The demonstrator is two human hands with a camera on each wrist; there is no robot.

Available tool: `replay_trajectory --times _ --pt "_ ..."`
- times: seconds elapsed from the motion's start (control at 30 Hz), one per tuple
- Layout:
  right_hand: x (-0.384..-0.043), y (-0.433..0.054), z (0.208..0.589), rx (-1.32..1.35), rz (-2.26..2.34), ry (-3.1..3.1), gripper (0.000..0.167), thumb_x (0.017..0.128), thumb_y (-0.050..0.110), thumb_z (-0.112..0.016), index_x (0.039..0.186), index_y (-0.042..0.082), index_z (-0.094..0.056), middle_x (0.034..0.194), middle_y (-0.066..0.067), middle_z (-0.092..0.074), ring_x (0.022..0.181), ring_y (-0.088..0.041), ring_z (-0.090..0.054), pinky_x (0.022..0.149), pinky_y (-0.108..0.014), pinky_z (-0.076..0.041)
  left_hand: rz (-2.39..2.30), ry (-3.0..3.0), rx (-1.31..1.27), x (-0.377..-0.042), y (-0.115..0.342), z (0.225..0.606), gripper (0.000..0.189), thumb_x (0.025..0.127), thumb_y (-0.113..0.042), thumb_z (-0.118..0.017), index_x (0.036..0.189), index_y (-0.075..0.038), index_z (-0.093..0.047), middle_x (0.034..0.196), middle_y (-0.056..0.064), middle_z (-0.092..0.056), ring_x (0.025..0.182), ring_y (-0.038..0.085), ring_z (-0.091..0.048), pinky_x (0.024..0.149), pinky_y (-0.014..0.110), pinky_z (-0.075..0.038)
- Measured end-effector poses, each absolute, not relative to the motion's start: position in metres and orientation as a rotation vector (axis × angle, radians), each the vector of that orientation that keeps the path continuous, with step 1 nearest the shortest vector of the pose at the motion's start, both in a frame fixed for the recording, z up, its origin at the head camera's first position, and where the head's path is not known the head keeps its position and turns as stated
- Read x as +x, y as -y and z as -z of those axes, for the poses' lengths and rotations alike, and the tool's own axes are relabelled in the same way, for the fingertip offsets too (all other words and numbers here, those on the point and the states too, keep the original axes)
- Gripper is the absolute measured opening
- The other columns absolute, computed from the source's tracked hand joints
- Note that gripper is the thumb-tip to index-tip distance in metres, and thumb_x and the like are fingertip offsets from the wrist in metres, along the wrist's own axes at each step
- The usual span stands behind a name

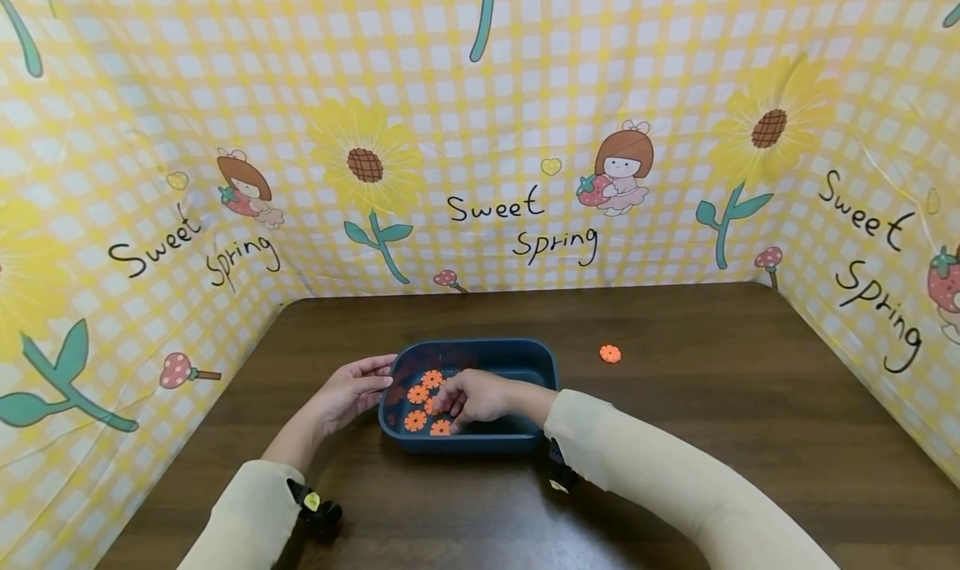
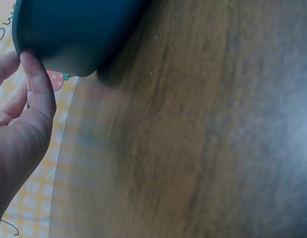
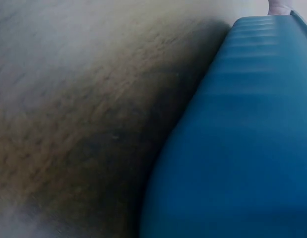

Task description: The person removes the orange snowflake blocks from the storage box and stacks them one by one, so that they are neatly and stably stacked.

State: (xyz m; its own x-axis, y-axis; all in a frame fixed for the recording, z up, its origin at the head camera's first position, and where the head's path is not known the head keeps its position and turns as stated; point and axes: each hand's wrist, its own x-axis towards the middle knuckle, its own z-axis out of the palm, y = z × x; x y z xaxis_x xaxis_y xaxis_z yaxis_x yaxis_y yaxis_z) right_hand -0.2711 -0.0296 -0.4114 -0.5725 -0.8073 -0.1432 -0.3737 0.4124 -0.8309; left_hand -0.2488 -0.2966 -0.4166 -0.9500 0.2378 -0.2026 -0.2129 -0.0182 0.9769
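A dark blue rectangular plastic bin (image 1: 480, 445) stands on the wooden table, with several orange flower-shaped slices (image 1: 417, 394) lying at its left end. My left hand (image 1: 351, 393) pinches the bin's left rim; in the left wrist view the thumb (image 2: 38, 82) presses the wall by the corner. Reaching over the near right side, my right hand (image 1: 476, 395) is down inside the bin. Its fingers are bent at the slices, right over one of them, and it is hidden from the right wrist view. I cannot tell whether they grip a slice.
One more orange slice (image 1: 610, 354) lies on the wooden table (image 1: 675, 437), to the right of the bin. A yellow checked cloth (image 1: 487, 95) with flower prints surrounds the table at the back and both sides. Each sleeve has a black wrist camera (image 1: 321, 516) at its cuff.
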Motion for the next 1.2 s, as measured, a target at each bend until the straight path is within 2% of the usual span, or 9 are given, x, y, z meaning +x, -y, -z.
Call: replay_trajectory --times 0.33,0.5,0.77,1.2 --pt "-0.2711 0.032 0.4175 -1.065 0.921 -2.203 0.037 0.082 -0.006 -0.072 0.112 0.016 -0.072 0.102 0.006 -0.061 0.091 -0.01 -0.058 0.081 -0.021 -0.048 -2.046 -1.947 0.036 -0.2476 0.2962 0.4162 0.055 0.094 -0.002 -0.061 0.143 0.006 -0.039 0.117 0.012 -0.058 0.105 0.022 -0.061 0.092 0.036 -0.051" --pt "-0.2686 0.0336 0.4189 -1.085 0.893 -2.226 0.039 0.082 -0.008 -0.071 0.113 0.016 -0.073 0.106 0.009 -0.063 0.09 -0.008 -0.057 0.08 -0.02 -0.049 -2.047 -1.945 0.028 -0.247 0.2954 0.4157 0.054 0.094 -0.001 -0.06 0.143 0.006 -0.039 0.116 0.012 -0.058 0.104 0.021 -0.061 0.092 0.036 -0.051" --pt "-0.2694 0.0347 0.42 -1.116 0.871 -2.249 0.04 0.083 -0.007 -0.071 0.115 0.016 -0.073 0.112 0.01 -0.066 0.09 -0.006 -0.059 0.079 -0.019 -0.05 -2.041 -1.963 0.023 -0.247 0.2944 0.4142 0.053 0.095 -0.001 -0.059 0.143 0.006 -0.039 0.116 0.012 -0.057 0.105 0.022 -0.06 0.091 0.036 -0.051" --pt "-0.2673 0.0338 0.4153 -1.15 0.812 -2.286 0.033 0.083 -0.003 -0.072 0.11 0.017 -0.074 0.103 0.01 -0.065 0.088 -0.01 -0.057 0.077 -0.021 -0.047 -2.042 -1.964 0.036 -0.2465 0.2947 0.4144 0.054 0.094 -0.002 -0.06 0.143 0.006 -0.039 0.115 0.01 -0.058 0.105 0.022 -0.06 0.092 0.037 -0.05"
